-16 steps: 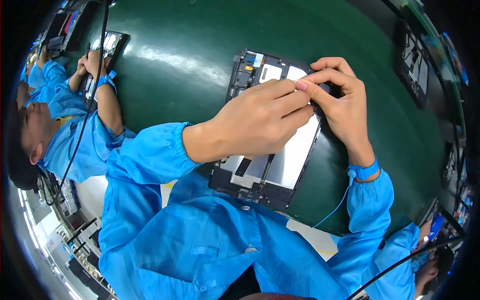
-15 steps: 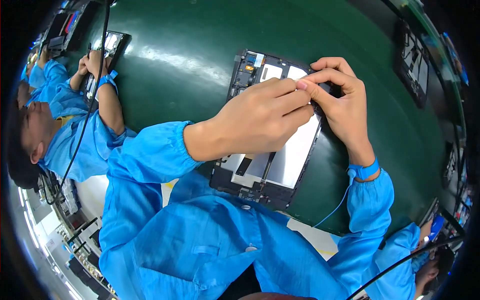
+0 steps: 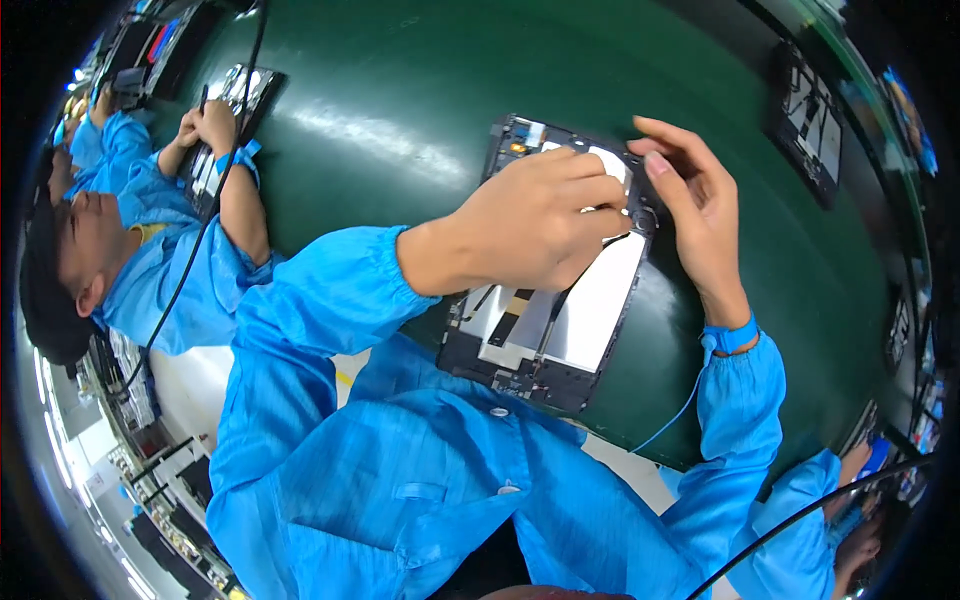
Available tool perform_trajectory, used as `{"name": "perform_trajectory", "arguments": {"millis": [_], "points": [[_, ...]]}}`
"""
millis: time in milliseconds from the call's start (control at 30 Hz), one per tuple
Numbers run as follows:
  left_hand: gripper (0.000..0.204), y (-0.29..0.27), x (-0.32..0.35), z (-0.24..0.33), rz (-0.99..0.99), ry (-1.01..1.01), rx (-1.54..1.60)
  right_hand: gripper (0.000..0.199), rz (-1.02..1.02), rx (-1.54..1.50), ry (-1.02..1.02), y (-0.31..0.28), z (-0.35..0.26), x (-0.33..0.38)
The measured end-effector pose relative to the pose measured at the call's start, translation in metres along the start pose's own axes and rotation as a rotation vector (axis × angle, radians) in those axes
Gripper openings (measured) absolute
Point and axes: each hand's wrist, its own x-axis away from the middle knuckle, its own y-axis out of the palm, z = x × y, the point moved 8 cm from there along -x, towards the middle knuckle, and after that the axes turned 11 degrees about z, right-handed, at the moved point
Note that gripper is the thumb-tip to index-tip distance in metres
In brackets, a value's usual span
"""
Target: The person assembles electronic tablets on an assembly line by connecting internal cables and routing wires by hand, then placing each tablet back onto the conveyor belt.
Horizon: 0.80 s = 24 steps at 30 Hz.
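An opened tablet, with black frame, silvery inner plate and ribbon cables, lies tilted on the green table in front of me. My left hand is over its upper middle, fingers curled and pressed together. A short dark strand shows by the fingertips; whether they hold it is hidden. At the tablet's upper right edge is my right hand, thumb and fingers apart, holding nothing that I can see. A blue wrist strap with a thin cord is round the right wrist.
The green tabletop stretches beyond the tablet. A co-worker's hands are over another opened device at the far left. Another opened tablet is at the far right. A black cable hangs at the left.
My hands have parted: before, their fingertips met over the tablet's upper right part. Now the left fingers are curled lower, and the right thumb and fingers are spread. The view has shifted slightly.
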Motion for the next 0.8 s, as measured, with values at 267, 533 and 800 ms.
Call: {"name": "perform_trajectory", "arguments": {"millis": [267, 533, 800], "points": [[0.028, -0.084, 0.041, -0.009, 0.295, -0.065, -0.011, 0.031, -0.021, 0.581, -0.922, 0.015, -0.093, 0.058], [0.018, -0.072, 0.074, 0.054, 0.072, 0.304, 0.061, 0.023, -0.434, 0.590, -0.596, 0.076, -0.098, 0.082], [0.016, -0.067, 0.074, 0.057, 0.037, 0.315, 0.098, 0.022, -0.404, 0.764, -0.676, 0.082, -0.101, 0.089]]}}
